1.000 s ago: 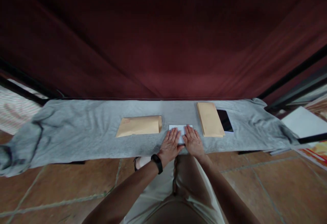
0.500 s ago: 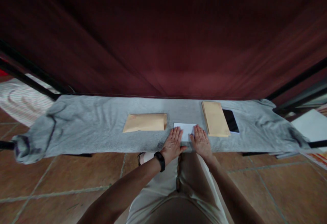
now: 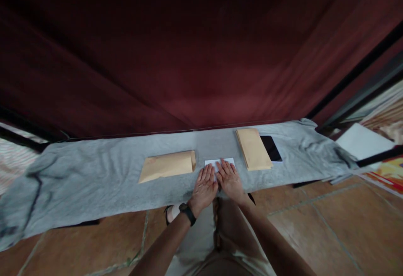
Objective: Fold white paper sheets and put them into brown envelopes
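A sheet of white paper (image 3: 213,161) lies on the grey cloth, mostly covered by my hands. My left hand (image 3: 205,187) rests flat on its left part, fingers stretched out. Beside it, my right hand (image 3: 229,180) lies flat on the paper too, its fingers pointing forward and slightly left. The two hands nearly touch at the thumbs. To the left is a brown paper envelope (image 3: 168,166) with its right end gaping. On the right, a stack of brown envelopes (image 3: 254,149) partly overlaps a dark-screened phone (image 3: 271,149).
A grey cloth (image 3: 103,175) covers the long narrow bench. Behind it hangs a dark red curtain (image 3: 195,66). Black metal bars (image 3: 355,72) stand at the sides. A white board (image 3: 363,141) and a colourful printed sheet (image 3: 385,173) are at the right, above the tiled floor (image 3: 315,230).
My right hand has slid left across the paper, close to my left hand. The camera view has turned, so the bench appears tilted and shifted left.
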Demonstrator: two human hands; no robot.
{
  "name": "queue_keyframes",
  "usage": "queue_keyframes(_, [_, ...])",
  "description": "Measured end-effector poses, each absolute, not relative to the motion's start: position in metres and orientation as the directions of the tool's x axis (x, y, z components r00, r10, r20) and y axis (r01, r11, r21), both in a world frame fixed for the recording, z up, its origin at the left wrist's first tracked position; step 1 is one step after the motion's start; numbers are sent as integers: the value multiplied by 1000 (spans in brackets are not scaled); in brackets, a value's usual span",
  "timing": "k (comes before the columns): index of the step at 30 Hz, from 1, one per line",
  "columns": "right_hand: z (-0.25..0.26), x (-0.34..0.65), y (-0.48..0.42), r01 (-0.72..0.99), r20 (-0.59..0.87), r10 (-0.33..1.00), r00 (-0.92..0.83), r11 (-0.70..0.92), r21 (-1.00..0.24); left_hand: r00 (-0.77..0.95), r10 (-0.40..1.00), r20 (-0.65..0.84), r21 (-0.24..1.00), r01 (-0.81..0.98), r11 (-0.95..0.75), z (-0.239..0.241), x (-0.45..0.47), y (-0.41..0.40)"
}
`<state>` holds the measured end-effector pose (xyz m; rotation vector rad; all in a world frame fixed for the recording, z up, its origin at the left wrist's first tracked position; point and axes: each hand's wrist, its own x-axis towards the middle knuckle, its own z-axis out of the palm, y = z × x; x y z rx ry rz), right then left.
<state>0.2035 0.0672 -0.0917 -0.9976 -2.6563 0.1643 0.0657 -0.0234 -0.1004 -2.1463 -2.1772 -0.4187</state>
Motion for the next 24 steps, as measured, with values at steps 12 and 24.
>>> queue_keyframes(12, [-116, 210, 72, 714, 338, 718, -608, 681, -162, -254, 932, 258, 161, 963, 218, -105, 74, -2])
queue_keyframes(24, [-116, 234, 76, 776, 375, 762, -527, 612, -153, -288, 917, 278, 208, 949, 235, -107, 69, -14])
